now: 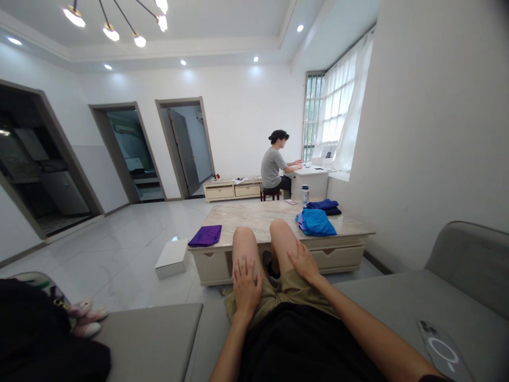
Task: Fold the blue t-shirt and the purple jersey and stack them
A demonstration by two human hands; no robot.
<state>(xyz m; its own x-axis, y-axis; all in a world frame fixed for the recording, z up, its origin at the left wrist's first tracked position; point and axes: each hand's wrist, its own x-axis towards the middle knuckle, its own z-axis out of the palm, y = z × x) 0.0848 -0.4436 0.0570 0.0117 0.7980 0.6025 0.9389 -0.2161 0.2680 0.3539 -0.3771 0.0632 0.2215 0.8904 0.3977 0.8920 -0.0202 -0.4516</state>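
I sit on a grey sofa (397, 302) with my knees pointing at a marble-topped coffee table (254, 217). My left hand (245, 284) lies flat on my left thigh, fingers stretched out, holding nothing. My right hand (304, 262) rests on my right thigh just below the knee, fingers loosely spread, also holding nothing. On the table lie a folded purple cloth (205, 235) at the left corner and folded blue cloths (316, 222) with darker blue ones (325, 205) at the right.
A phone (443, 347) lies on the sofa to my right. A white box (172, 258) sits on the floor by the table. A black bag (40, 334) is at my left. A person (275, 167) sits at a white desk by the window. A bottle (305, 193) stands on the table's far edge.
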